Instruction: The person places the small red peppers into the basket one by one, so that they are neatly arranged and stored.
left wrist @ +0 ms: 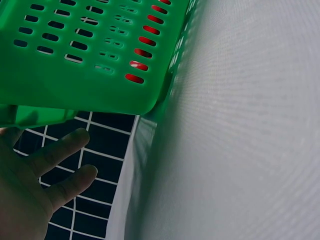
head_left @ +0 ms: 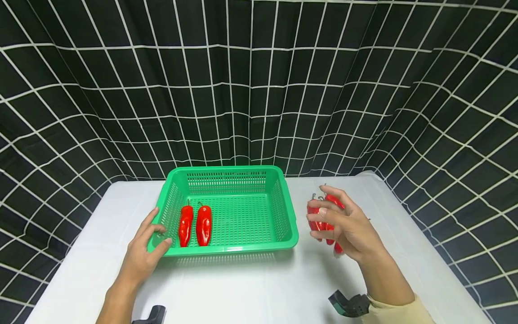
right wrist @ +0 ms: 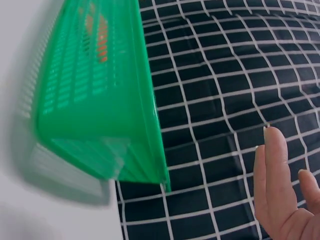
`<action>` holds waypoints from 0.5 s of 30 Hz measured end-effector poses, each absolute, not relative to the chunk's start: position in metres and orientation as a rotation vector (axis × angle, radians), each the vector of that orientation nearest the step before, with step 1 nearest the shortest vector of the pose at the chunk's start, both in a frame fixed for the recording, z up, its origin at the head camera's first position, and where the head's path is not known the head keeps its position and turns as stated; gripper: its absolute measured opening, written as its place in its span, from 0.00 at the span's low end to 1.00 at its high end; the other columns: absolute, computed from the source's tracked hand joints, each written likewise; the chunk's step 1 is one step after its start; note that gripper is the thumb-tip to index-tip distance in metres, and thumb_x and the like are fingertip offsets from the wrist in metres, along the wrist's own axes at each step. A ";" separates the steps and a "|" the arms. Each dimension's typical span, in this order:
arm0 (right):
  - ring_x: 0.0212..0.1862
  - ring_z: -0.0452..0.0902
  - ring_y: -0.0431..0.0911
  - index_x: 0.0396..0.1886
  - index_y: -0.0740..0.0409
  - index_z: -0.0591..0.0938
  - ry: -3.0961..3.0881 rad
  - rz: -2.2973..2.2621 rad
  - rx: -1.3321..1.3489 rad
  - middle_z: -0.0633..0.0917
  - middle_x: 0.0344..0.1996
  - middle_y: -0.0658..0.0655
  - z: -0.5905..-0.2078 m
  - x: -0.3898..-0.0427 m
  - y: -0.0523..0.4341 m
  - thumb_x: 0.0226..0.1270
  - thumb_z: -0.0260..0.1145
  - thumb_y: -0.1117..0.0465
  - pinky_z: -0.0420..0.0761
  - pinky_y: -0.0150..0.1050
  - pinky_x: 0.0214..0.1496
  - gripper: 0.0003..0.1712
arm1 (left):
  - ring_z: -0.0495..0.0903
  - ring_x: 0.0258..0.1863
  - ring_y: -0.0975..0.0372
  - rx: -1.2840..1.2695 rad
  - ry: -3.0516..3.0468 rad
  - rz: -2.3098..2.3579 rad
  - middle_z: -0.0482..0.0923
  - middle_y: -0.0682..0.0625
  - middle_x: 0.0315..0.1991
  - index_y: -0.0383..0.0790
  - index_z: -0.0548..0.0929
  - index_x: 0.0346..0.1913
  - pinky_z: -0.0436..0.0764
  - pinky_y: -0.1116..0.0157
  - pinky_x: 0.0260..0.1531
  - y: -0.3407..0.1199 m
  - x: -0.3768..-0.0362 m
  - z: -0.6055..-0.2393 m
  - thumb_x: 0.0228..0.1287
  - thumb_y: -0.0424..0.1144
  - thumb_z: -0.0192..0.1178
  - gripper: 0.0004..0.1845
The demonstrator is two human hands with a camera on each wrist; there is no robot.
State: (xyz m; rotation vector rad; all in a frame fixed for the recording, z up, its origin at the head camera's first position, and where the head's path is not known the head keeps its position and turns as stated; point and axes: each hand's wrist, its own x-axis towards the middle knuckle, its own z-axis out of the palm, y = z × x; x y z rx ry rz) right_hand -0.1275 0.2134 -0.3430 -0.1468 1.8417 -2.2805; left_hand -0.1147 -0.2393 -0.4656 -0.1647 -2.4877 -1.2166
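Note:
Two red peppers (head_left: 203, 225) lie side by side in the left part of a green plastic basket (head_left: 238, 248). My left hand (head_left: 141, 252) rests at the basket's left rim, near its front corner, with the fingers spread. In the left wrist view, two straight fingers (left wrist: 62, 150) show below the basket's wall. To the right of the basket, my right hand (head_left: 350, 225) is over a bunch of red peppers (head_left: 314, 220), its fingers parted and holding nothing. Part of the bunch is hidden behind that hand. The right wrist view shows the right hand (right wrist: 282, 190) with its fingers extended.
A white cloth covers the table (head_left: 226, 288). Behind it and along both sides hangs a black curtain (head_left: 243, 90) with a white grid. Black wrist devices (head_left: 352, 305) show near the bottom of the head view.

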 end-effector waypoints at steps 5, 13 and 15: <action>0.53 0.78 0.57 0.70 0.49 0.60 1.899 -2.308 -0.093 0.68 0.61 0.68 -0.345 -0.129 0.226 0.67 0.61 0.66 0.79 0.57 0.44 0.34 | 0.57 0.69 0.44 -0.161 -2.490 -1.216 0.56 0.55 0.73 0.41 0.77 0.38 0.61 0.33 0.55 -0.239 -0.114 -0.465 0.58 0.39 0.62 0.08; 0.48 0.82 0.52 0.69 0.46 0.60 1.996 -2.354 0.041 0.70 0.58 0.63 -0.351 -0.129 0.250 0.68 0.62 0.64 0.80 0.55 0.41 0.34 | 0.58 0.69 0.44 -0.162 -2.492 -1.212 0.56 0.55 0.73 0.42 0.76 0.38 0.61 0.34 0.56 -0.239 -0.115 -0.465 0.58 0.38 0.62 0.08; 0.48 0.82 0.52 0.70 0.46 0.60 2.006 -2.361 0.050 0.71 0.57 0.61 -0.353 -0.128 0.256 0.69 0.62 0.63 0.80 0.55 0.40 0.33 | 0.58 0.69 0.44 -0.160 -2.495 -1.211 0.56 0.56 0.73 0.42 0.76 0.38 0.61 0.34 0.56 -0.239 -0.115 -0.465 0.58 0.38 0.62 0.08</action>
